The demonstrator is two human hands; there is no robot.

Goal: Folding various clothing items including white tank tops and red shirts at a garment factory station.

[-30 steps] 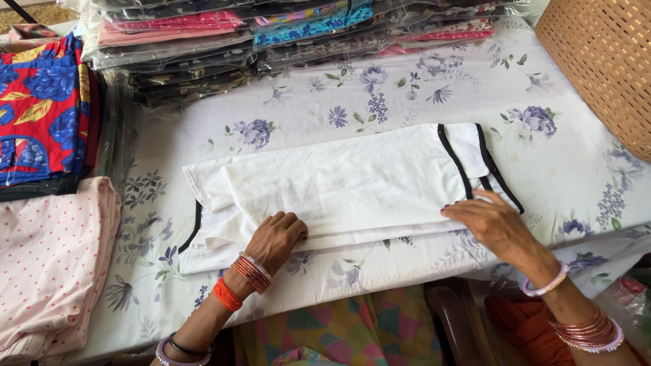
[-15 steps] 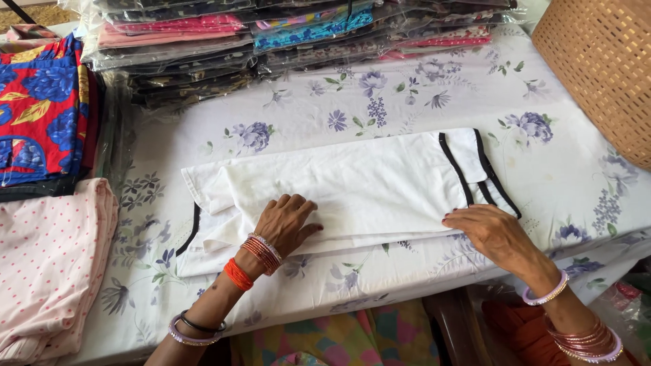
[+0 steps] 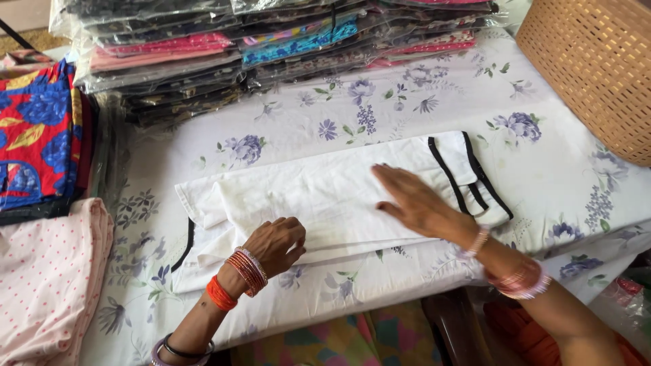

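A white garment with black trim (image 3: 325, 196) lies folded lengthwise on a floral-printed table cover (image 3: 556, 169). My left hand (image 3: 278, 244) rests with curled fingers on the garment's near edge toward its left end. My right hand (image 3: 413, 200) lies flat, fingers spread, on the middle of the garment, left of the black-trimmed end (image 3: 468, 169). Both wrists carry bangles.
Stacks of plastic-wrapped folded clothes (image 3: 271, 47) line the far edge. A red and blue patterned cloth pile (image 3: 37, 135) and a pink dotted cloth (image 3: 47, 278) sit at the left. A woven basket (image 3: 597, 68) stands at the right.
My right hand slid left from the garment's near right edge onto its middle. My left hand stayed near the left end, fingers curling.
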